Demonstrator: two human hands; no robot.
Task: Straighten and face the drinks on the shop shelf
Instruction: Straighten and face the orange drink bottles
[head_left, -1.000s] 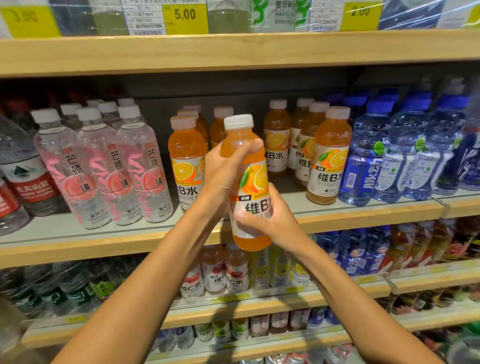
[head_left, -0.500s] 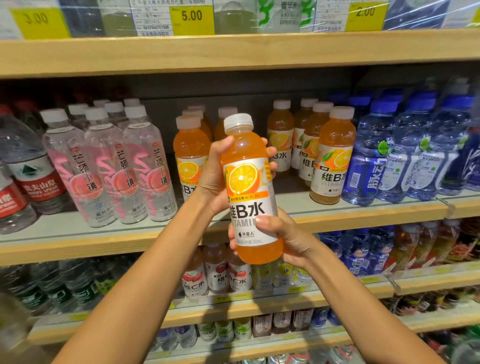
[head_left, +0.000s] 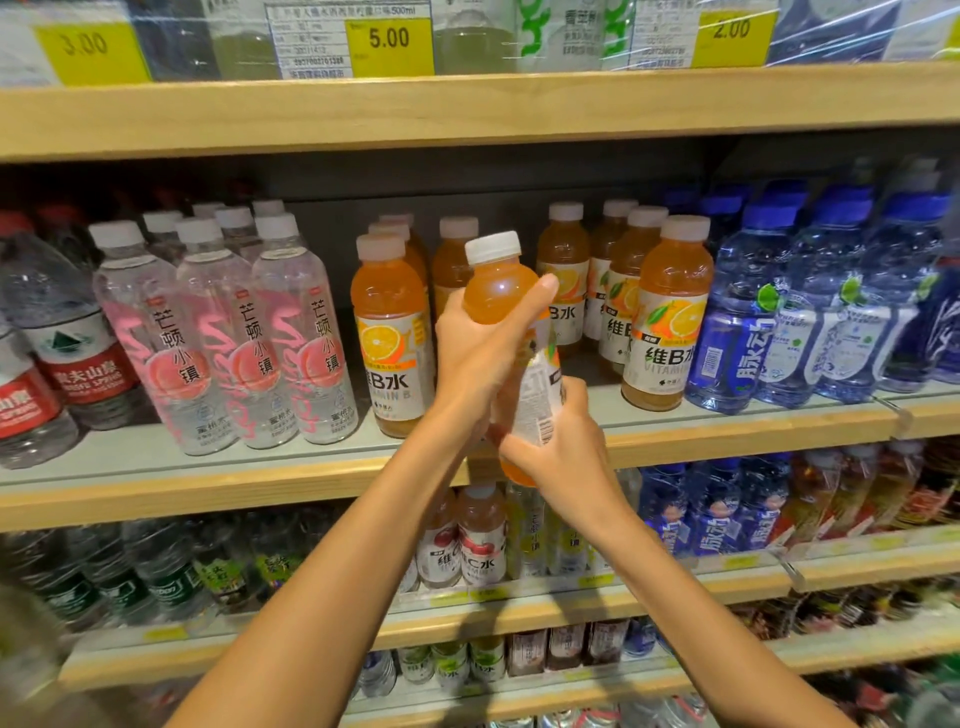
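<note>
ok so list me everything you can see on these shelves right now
held vitamin B drink bottle: one, orange with white cap, in front of the middle shelf
shelved vitamin B drink bottles: about eight, orange, middle shelf centre
peach water bottles: three in front, more behind, clear with pink labels, middle shelf left
red-label water bottles: several, clear, far left
blue-label bottles: many, blue caps, middle shelf right
price tags: three, yellow, top shelf
shelves: four edges, light wood
lower-shelf drinks: many, mixed colours
left hand: grips the held bottle's upper part
right hand: grips its lower part
</note>
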